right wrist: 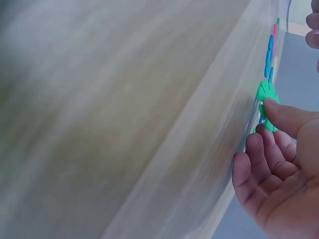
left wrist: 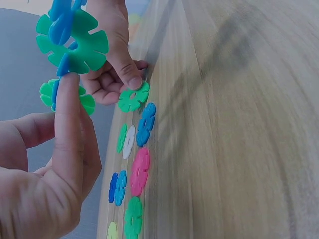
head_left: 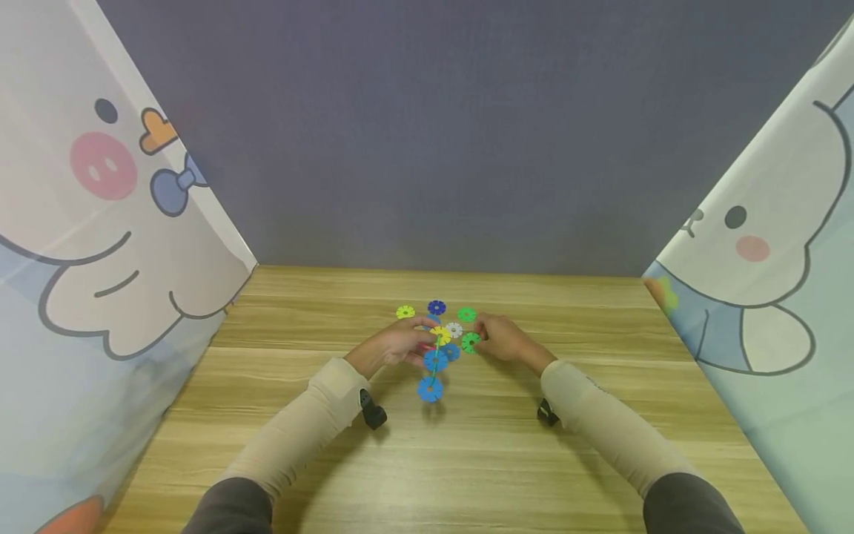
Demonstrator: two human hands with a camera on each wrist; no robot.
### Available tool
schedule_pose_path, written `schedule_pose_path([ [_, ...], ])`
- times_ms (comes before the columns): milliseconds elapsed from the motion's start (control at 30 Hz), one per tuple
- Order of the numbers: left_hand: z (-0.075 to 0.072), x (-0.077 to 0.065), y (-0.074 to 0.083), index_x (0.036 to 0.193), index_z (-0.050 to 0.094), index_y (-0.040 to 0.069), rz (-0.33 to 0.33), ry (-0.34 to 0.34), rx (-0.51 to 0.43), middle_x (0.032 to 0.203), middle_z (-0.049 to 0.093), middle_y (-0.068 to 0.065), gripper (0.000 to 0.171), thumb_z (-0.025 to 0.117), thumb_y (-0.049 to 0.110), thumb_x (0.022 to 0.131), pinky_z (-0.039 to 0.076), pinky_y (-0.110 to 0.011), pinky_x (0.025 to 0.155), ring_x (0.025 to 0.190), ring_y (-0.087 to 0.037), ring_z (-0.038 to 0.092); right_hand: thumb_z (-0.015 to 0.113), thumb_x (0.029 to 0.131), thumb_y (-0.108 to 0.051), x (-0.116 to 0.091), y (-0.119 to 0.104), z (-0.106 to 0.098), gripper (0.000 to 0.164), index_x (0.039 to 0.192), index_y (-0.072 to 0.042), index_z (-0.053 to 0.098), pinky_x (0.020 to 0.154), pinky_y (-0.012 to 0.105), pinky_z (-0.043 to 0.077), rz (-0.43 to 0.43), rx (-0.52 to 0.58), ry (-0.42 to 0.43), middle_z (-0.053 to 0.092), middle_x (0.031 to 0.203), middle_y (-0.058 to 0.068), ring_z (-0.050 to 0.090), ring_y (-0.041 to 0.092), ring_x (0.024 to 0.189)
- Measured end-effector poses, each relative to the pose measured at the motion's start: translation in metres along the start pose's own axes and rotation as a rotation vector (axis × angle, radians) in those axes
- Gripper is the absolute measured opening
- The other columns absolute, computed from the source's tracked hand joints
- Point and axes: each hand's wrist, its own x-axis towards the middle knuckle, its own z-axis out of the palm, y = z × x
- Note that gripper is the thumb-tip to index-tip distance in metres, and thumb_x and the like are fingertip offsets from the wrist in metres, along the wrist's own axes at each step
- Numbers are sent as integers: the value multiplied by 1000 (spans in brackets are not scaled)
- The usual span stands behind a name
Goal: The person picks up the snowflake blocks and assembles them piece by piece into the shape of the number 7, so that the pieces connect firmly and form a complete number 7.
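My left hand (head_left: 400,343) holds up a chain of slotted plastic discs joined at their slots. In the head view the chain shows a yellow disc (head_left: 441,336) at the top and two blue discs (head_left: 430,389) below it. Green discs (left wrist: 92,47) sit crosswise among the blue ones in the left wrist view. At the right, my right hand (head_left: 505,338) pinches a loose green disc (right wrist: 267,91) by its edge between thumb and finger. That disc is tilted up at the tabletop, apart from the chain.
Loose discs lie on the wooden table (head_left: 427,475) around the hands: yellow-green (head_left: 405,312), dark blue (head_left: 437,307), green (head_left: 466,314), white (head_left: 454,330), blue (head_left: 452,352) and pink (left wrist: 140,172). A grey panel (head_left: 440,148) stands behind; cartoon-printed sheets flank both sides.
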Motion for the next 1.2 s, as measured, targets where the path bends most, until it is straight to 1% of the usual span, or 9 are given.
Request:
schedule_pose_path([
  [167, 0, 0, 0, 146, 45, 10, 3, -6, -5, 101, 57, -6, 44, 56, 13, 103, 63, -27, 66, 76, -16, 64, 75, 93, -14, -1, 4, -1, 23, 112, -7, 67, 78, 33, 56, -34, 5, 3, 67, 88, 1, 62, 14, 82],
  [267, 0, 1, 0, 146, 46, 11, 0, -4, -8, 102, 56, -7, 44, 57, 13, 103, 63, -28, 66, 77, -16, 64, 73, 94, -15, -2, 5, -3, 16, 109, -9, 69, 72, 31, 56, -51, 5, 11, 70, 87, 1, 62, 13, 78],
  [367, 0, 2, 0, 146, 46, 11, 1, -5, -6, 103, 56, -8, 44, 57, 13, 103, 63, -28, 66, 78, -16, 63, 70, 97, -17, -3, 6, -3, 14, 109, -10, 69, 65, 27, 51, -55, 14, 18, 67, 82, -1, 57, 10, 70],
  [533, 0, 3, -1, 144, 46, 12, -5, -3, -13, 104, 56, -8, 43, 57, 13, 103, 64, -28, 67, 78, -17, 64, 65, 100, -20, -6, 5, -6, 20, 116, -9, 69, 61, 26, 49, -58, 28, 23, 68, 80, -2, 54, 9, 64],
  [633, 1, 4, -2, 144, 47, 12, -6, 0, -17, 102, 55, -8, 42, 57, 12, 103, 64, -29, 68, 78, -16, 64, 63, 101, -20, -8, 3, -7, 23, 120, -8, 68, 57, 25, 47, -71, 42, 31, 66, 75, -2, 50, 9, 57],
  [767, 1, 4, -1, 144, 47, 12, -9, 1, -24, 103, 56, -8, 43, 58, 13, 103, 63, -28, 66, 78, -16, 63, 64, 101, -19, -9, 0, -7, 18, 116, -10, 68, 52, 22, 41, -93, 48, 55, 59, 66, -5, 43, 7, 51],
  [867, 2, 3, -1, 145, 47, 13, -9, -2, -24, 105, 56, -7, 43, 57, 13, 103, 63, -26, 65, 78, -15, 63, 64, 100, -18, -10, -3, -7, 12, 110, -12, 67, 50, 20, 37, -107, 44, 72, 53, 62, -7, 39, 6, 50],
  [933, 2, 3, 0, 146, 46, 12, -7, -4, -25, 106, 56, -7, 44, 57, 13, 103, 63, -26, 64, 77, -15, 63, 64, 100, -18, -11, -5, -7, 9, 107, -13, 67, 49, 20, 35, -118, 45, 79, 52, 61, -8, 38, 5, 49],
  [1200, 3, 5, 0, 146, 45, 12, -7, -5, -31, 103, 57, -8, 44, 57, 13, 104, 63, -26, 63, 74, -16, 65, 65, 100, -20, -13, -13, -8, 11, 108, -14, 68, 51, 21, 42, -161, 37, 101, 58, 66, -7, 42, 5, 51],
])
